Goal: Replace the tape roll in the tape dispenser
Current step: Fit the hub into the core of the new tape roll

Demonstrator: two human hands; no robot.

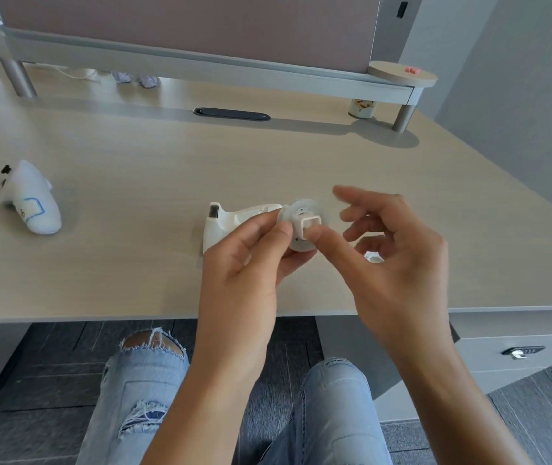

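A white tape dispenser [231,221] lies on the pale wooden desk [133,182], its cutter end to the left. Just above it my left hand [244,263] grips a clear tape roll on a white spool [303,223] between thumb and fingers. The spool's square hub faces me. My right hand [392,250] is at the roll's right side, its thumb pressed on the hub and its other fingers spread apart and blurred. A small whitish object [373,257] shows on the desk behind my right hand, mostly hidden.
A white controller-like device [31,199] lies at the desk's left. A grey monitor shelf [200,65] runs along the back, with a small printed can [361,108] under its right end. A black cable slot [232,114] sits mid-desk. My knees are below the front edge.
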